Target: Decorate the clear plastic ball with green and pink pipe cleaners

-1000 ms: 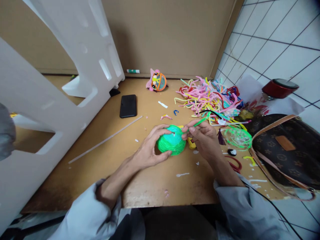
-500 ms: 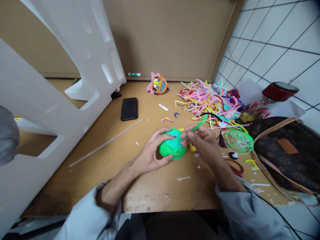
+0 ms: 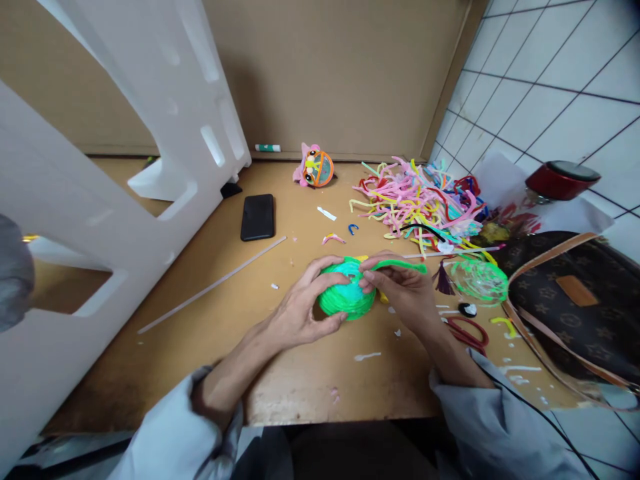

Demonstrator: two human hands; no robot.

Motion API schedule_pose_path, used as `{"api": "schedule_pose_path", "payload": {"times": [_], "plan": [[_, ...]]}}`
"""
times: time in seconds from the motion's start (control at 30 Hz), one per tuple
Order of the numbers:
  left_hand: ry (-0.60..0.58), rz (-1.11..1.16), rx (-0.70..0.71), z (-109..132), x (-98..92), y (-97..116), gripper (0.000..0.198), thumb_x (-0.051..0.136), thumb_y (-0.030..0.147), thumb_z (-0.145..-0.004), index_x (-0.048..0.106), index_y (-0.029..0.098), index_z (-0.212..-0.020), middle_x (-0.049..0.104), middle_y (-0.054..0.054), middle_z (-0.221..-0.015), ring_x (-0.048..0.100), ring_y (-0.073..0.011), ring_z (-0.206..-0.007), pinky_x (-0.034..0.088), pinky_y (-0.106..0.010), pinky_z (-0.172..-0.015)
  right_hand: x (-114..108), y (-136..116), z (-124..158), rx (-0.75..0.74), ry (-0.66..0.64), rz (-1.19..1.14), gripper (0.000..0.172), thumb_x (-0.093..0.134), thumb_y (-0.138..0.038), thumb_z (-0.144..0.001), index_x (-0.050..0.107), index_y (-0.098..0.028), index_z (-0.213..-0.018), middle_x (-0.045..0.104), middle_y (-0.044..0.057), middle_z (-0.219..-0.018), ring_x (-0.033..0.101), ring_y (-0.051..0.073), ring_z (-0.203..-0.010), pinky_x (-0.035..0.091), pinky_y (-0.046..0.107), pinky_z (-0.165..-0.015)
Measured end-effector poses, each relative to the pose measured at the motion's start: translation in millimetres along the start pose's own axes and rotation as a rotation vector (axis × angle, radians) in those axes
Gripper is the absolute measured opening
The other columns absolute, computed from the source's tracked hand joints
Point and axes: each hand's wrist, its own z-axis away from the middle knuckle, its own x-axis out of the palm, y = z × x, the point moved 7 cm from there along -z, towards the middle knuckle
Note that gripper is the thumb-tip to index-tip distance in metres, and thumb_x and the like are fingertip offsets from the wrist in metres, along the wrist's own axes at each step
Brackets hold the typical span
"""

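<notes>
A round green dome (image 3: 345,303), wound in fuzzy strands with a turquoise middle, is gripped by my left hand (image 3: 305,307), thumb below and fingers above. At its upper right, my right hand (image 3: 405,287) pinches a green pipe cleaner (image 3: 400,265) against the surface. The strip's free end sticks out to the right over my knuckles. Part of a yellow thing (image 3: 383,297) shows behind the dome, mostly hidden by my hands.
A heap of coloured pipe cleaners (image 3: 415,200) lies at the back right. Nearby are a brown bag (image 3: 565,287), red-handled scissors (image 3: 467,333) and a green coil (image 3: 479,280). Further left sit a black phone (image 3: 258,217), a small decorated figure (image 3: 316,168) and a clear stick (image 3: 215,283).
The pipe cleaner's free end has swung down to the right, from pointing up to nearly level. My right hand has turned slightly; my left hand keeps its hold on the dome.
</notes>
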Motion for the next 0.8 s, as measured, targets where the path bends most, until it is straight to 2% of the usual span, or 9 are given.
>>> {"api": "schedule_pose_path", "payload": {"times": [0.13,0.27,0.5,0.67,0.8], "plan": [[-0.001,-0.007,0.019,0.2,0.8,1.9,0.047,0.069,0.028,-0.086,0.05,0.024,-0.129,0.043,-0.017,-0.146,0.05,-0.0319,-0.135,0.048,-0.051,-0.108,-1.1,-5.8,1.2,-0.101,0.059,0.067,0.007,0.079,-0.029,-0.076,0.077,-0.023,-0.075,0.074,0.001,-0.076,0.065,0.014,-0.066,0.053,0.027,-0.062],[0.011,0.007,0.042,0.4,1.0,2.5,0.047,0.07,0.027,-0.086,0.051,0.024,-0.129,0.043,-0.017,-0.147,0.05,-0.0321,-0.135,0.049,-0.051,-0.108,-0.5,-2.9,-0.4,-0.075,0.054,0.019,0.001,0.078,-0.024,-0.074,0.078,-0.024,-0.074,0.075,0.0,-0.076,0.066,0.015,-0.07,0.054,0.027,-0.065],[0.009,0.006,0.057,-0.1,1.4,2.1,0.047,0.069,0.025,-0.086,0.05,0.024,-0.128,0.042,-0.018,-0.146,0.05,-0.0322,-0.135,0.05,-0.05,-0.106,0.6,-3.1,0.5,-0.071,0.032,0.046,0.011,0.08,-0.03,-0.074,0.075,-0.022,-0.069,0.069,0.0,-0.068,0.061,0.013,-0.064,0.049,0.026,-0.06],[0.009,-0.017,0.043,-0.2,1.3,1.0,0.048,0.07,0.025,-0.085,0.05,0.024,-0.128,0.043,-0.018,-0.146,0.05,-0.0322,-0.135,0.05,-0.05,-0.106,-1.1,-7.2,2.7,-0.122,0.049,0.158,0.011,0.076,-0.024,-0.074,0.07,-0.02,-0.067,0.063,-0.002,-0.063,0.056,0.011,-0.059,0.045,0.024,-0.057],[0.009,-0.019,0.053,-0.1,0.1,3.2,0.047,0.069,0.025,-0.085,0.05,0.024,-0.128,0.044,-0.018,-0.145,0.05,-0.0322,-0.134,0.05,-0.051,-0.106,0.4,-4.9,1.9,-0.071,0.035,0.122,0.018,0.078,-0.029,-0.073,0.066,-0.019,-0.064,0.059,-0.003,-0.059,0.052,0.009,-0.055,0.043,0.022,-0.052]]}}
